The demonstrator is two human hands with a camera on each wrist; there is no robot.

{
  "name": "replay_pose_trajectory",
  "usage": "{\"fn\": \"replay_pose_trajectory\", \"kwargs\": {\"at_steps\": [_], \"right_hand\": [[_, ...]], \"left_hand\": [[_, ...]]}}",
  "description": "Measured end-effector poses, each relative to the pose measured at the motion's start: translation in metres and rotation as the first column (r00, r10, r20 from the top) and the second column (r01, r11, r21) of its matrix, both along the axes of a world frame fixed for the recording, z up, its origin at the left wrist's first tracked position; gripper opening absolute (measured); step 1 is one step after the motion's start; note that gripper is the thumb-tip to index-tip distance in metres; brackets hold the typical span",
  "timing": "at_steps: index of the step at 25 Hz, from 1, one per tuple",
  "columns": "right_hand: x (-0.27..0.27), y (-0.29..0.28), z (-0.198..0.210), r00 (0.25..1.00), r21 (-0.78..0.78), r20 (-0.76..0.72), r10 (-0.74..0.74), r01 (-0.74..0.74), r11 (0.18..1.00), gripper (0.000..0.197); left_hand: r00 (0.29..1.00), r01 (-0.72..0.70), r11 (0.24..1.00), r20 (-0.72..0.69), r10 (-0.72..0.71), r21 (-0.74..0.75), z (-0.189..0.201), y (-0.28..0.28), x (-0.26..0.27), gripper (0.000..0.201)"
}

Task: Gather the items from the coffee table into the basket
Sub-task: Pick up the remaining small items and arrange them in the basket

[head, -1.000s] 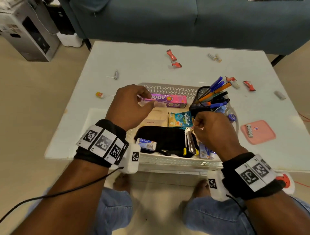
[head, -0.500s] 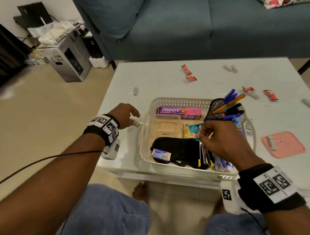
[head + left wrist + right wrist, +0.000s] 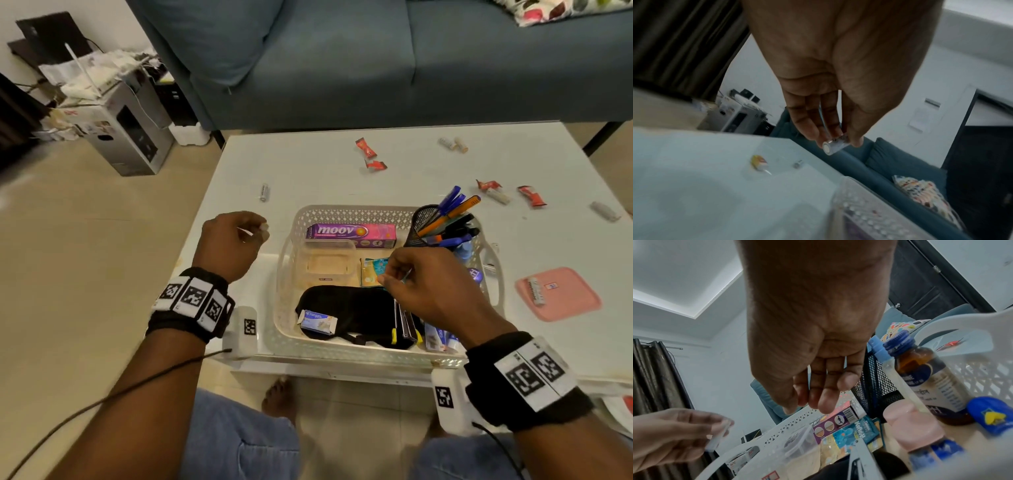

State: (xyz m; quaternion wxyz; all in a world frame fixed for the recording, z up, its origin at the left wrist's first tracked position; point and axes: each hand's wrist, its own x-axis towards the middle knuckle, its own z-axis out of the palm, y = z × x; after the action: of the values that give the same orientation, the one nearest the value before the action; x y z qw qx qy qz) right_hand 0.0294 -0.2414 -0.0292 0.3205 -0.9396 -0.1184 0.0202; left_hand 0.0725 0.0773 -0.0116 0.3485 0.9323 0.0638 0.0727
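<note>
Landmark: white lattice basket (image 3: 342,347), at the near edge of the white coffee table (image 3: 308,164).

Left hand (image 3: 233,243): raised just left of the basket. Head view shows only a closed fist with something pale at the fingertips; the left wrist view resolves it as a small white battery (image 3: 834,147), pinched between thumb and fingertips, above the tabletop.

Right hand (image 3: 428,284): over the basket's right half, fingers curled loosely downward. The head view hints at a thin pale sliver near the fingertips; the right wrist view shows the fingers (image 3: 826,395) together with nothing clearly between them. Whether it holds anything cannot be told.

Inside the basket:
- Moov box (image 3: 352,234), along the far wall.
- Black mesh pen holder (image 3: 421,222) with pens, far right corner.
- Black eye mask (image 3: 356,311), near side.
- Clear lidded container (image 3: 329,260), left of centre.
- Brown bottle with a blue cap (image 3: 929,369), right end; plain only in the right wrist view.

Outside the basket, on the table:
- Another battery (image 3: 264,192), beyond the far left corner.
- Small yellow and white item (image 3: 758,162), left of the basket; seen only from the left wrist.
- Red candy wrappers (image 3: 371,156), beyond the far wall.
- Pink lid (image 3: 561,298), to the right.
</note>
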Motion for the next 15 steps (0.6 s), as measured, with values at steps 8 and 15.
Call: {"fn": "replay_pose_trajectory", "kwargs": {"at_steps": [8, 15], "right_hand": [[-0.011, 0.024, 0.013, 0.982, 0.439, -0.189, 0.031, 0.056, 0.897, 0.032], [-0.009, 0.045, 0.019, 0.945, 0.521, -0.327, 0.025, 0.158, 0.839, 0.03]], "left_hand": [[0.934, 0.196, 0.799, -0.139, -0.328, -0.569, -0.008, -0.1, -0.04, 0.012], [0.868, 0.11, 0.694, -0.271, -0.416, -0.712, 0.003, -0.085, -0.03, 0.014]]}}
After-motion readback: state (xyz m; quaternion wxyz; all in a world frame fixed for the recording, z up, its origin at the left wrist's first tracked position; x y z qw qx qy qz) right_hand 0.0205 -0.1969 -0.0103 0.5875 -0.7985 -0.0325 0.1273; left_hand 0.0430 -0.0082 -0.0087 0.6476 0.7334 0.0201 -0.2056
